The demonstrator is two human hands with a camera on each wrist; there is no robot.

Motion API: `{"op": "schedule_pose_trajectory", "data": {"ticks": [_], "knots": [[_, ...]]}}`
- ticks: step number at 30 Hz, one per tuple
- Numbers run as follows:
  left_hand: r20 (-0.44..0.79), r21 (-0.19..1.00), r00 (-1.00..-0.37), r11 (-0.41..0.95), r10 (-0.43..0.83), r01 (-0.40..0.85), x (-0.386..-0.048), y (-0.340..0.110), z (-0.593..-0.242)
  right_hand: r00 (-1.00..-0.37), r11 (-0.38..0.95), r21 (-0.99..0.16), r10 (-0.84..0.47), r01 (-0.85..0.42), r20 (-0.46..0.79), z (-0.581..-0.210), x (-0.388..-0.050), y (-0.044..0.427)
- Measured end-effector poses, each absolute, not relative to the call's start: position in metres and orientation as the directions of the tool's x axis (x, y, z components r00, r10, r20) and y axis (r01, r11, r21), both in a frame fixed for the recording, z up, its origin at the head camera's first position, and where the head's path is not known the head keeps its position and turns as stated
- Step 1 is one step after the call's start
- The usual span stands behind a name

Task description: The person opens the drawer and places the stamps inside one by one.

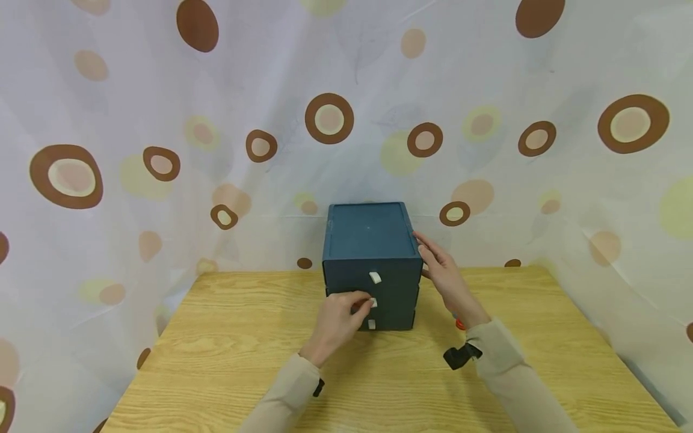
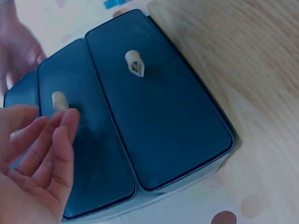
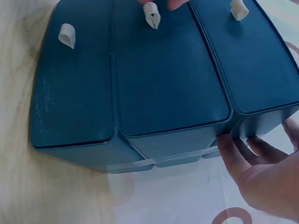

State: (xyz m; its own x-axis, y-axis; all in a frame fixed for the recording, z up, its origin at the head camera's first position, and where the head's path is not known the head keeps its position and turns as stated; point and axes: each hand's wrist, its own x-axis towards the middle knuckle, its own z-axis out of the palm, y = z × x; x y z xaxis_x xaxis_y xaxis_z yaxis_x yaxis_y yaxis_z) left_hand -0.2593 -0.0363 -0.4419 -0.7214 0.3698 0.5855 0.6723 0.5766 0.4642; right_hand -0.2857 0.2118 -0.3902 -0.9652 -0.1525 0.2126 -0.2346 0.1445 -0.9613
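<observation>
A dark blue three-drawer box (image 1: pixel 370 231) stands on the table, each drawer front bearing a small white loop tab. My left hand (image 1: pixel 337 319) is at the middle tab (image 1: pixel 374 302). In the left wrist view the fingertips of this hand (image 2: pixel 39 158) lie beside that tab (image 2: pixel 59 100), thumb and fingers apart; whether they touch it is unclear. Against the box's right side rest the extended fingers of my right hand (image 1: pixel 446 279), also seen in the right wrist view as a hand (image 3: pixel 266 168) along the upper drawer's side.
A small red object (image 1: pixel 460 324) lies on the wooden table (image 1: pixel 243 343), partly hidden by the right forearm. Behind the box hangs a pale curtain (image 1: pixel 357 174) with brown and yellow round shapes. A black strap piece (image 1: pixel 459 356) sticks out at the right wrist.
</observation>
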Motion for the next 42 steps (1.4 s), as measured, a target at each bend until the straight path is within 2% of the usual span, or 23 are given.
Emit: {"op": "schedule_pose_trajectory", "data": {"ticks": [5,11,19,27,34,42], "knots": [[0.636,0.520,-0.718,0.529,0.284,0.670,-0.261,-0.043,-0.435,-0.970,0.157,-0.961,-0.116,-0.229,0.213,-0.401,-0.282,0.214],[0.674,0.534,-0.693,0.480,0.256,0.696,-0.265,-0.053,-0.428,-0.986,0.193,-0.968,-0.064,-0.163,0.153,-0.413,-0.280,0.222],[0.659,0.642,-0.733,0.380,0.169,0.666,-0.269,-0.060,-0.421,-0.992,0.207,-0.971,-0.068,-0.117,0.105,-0.424,-0.271,0.228],[0.780,0.598,-0.625,0.295,-0.002,0.745,-0.275,-0.064,-0.413,-0.981,0.222,-0.972,-0.193,-0.078,0.034,-0.441,-0.258,0.226],[0.847,0.527,-0.513,0.354,-0.140,0.773,-0.282,-0.066,-0.402,-0.950,0.227,-0.970,-0.312,-0.083,0.008,-0.457,-0.253,0.226],[0.841,0.529,-0.512,0.468,-0.177,0.708,-0.292,-0.068,-0.397,-0.904,0.261,-0.960,-0.427,-0.098,-0.024,-0.472,-0.254,0.219]]}}
